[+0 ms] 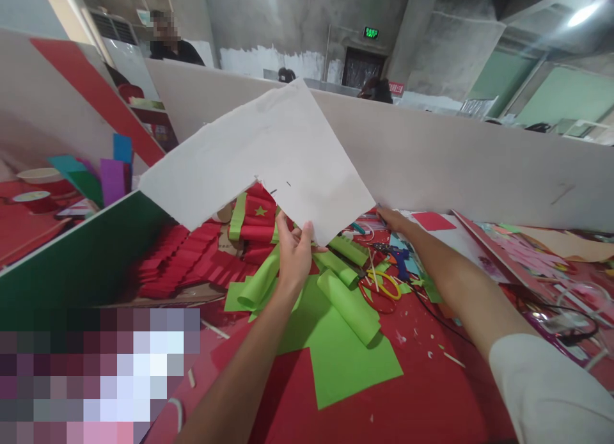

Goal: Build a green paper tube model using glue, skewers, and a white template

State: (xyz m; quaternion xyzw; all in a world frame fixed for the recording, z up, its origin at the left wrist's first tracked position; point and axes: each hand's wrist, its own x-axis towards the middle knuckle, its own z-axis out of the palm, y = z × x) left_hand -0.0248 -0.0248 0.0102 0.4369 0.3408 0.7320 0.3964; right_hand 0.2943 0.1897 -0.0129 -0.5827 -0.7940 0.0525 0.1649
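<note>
My left hand (293, 249) grips a white L-shaped board (292, 146) near its lower corner, thumb on the front face. The board is tilted up over the table, with a few short dark marks on it. My right hand (392, 220) reaches out past the board's right corner, near a small greyish thing; its fingers are too small and partly hidden to make out. Below the board lie rolled green paper (348, 306), a flat green sheet (355, 367), pleated red paper (180, 258) and a red piece with a yellow-green star (260, 211).
A blue glue gun (400, 260) and scissors with red and yellow handles (391, 284) lie right of the rolls. A green-faced panel (71, 258) stands at left; a white partition (480, 162) runs behind. Paper scraps cover the right side. A person (175, 47) is beyond the partition.
</note>
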